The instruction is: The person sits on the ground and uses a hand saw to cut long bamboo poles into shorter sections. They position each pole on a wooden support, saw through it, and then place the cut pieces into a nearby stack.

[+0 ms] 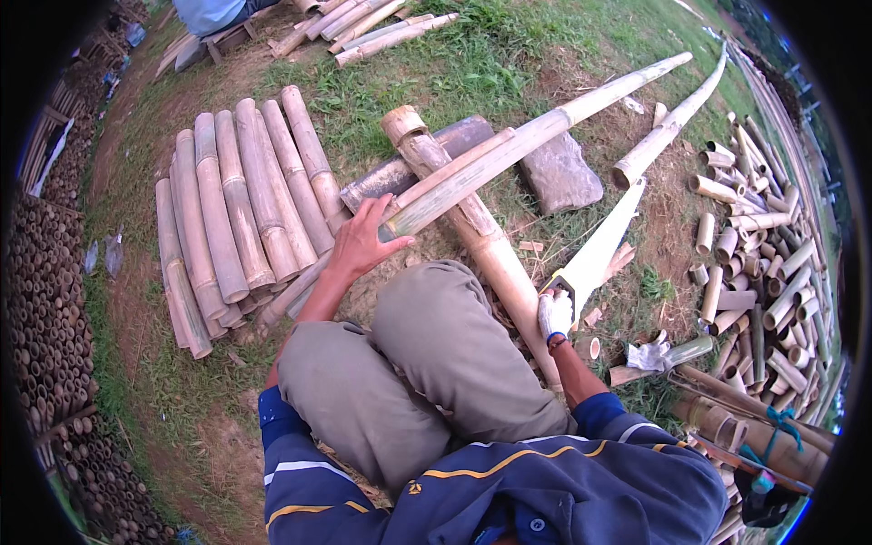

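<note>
My bare left hand point(361, 243) grips the near end of a long greenish bamboo pole point(536, 136), thumb on one side and fingers on the other. A shorter split-looking bamboo length point(454, 171) lies along that pole's far side. Both rest across a thick bamboo post point(490, 250), which slants from beside my right knee up to a notched far end. My right hand point(555, 313), in a white glove, is closed round the handle of a handsaw point(601, 238). The saw's pale blade points away to the right of the post, apart from the pole.
A dark log point(463, 136) lies under the post's far end, beside a flat grey stone point(561, 174). Cut bamboo lengths point(241, 195) are stacked at left. Short offcuts point(772, 263) heap at right, near a loose white glove point(649, 352). Another person point(209, 14) sits at the far left.
</note>
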`<state>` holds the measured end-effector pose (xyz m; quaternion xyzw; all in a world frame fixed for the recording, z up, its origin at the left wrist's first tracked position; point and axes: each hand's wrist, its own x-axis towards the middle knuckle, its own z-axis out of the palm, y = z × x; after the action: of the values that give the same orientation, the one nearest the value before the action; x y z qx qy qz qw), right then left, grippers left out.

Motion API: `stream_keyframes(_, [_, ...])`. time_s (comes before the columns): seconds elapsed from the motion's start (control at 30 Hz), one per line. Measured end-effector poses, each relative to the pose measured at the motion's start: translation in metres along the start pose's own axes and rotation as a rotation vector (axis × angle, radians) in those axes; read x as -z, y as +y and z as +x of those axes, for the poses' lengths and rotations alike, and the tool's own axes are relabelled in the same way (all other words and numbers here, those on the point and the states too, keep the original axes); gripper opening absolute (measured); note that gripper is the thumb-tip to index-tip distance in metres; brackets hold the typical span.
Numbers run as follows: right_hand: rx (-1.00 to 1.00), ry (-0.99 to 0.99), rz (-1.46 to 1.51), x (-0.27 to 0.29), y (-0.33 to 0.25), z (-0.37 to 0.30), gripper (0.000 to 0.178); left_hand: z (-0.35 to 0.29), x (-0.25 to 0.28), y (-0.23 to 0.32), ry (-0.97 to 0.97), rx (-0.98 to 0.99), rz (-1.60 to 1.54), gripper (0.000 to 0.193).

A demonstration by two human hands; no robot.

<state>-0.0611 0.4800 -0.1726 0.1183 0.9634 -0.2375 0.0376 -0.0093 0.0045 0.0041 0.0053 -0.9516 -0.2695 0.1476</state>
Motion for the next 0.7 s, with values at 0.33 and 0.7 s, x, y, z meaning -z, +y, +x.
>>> stream_keyframes(0.33, [-0.001, 0.002, 0.000, 0.008, -0.018, -0.001, 0.044, -0.010, 0.007, -0.003, -0.115, 0.133, 0.073, 0.112])
stream_keyframes(0.7, [0.027, -0.025, 0.055, -0.003, -0.011, -0.007, 0.047, -0.096, 0.081, -0.038, -0.187, 0.314, 0.149, 0.102])
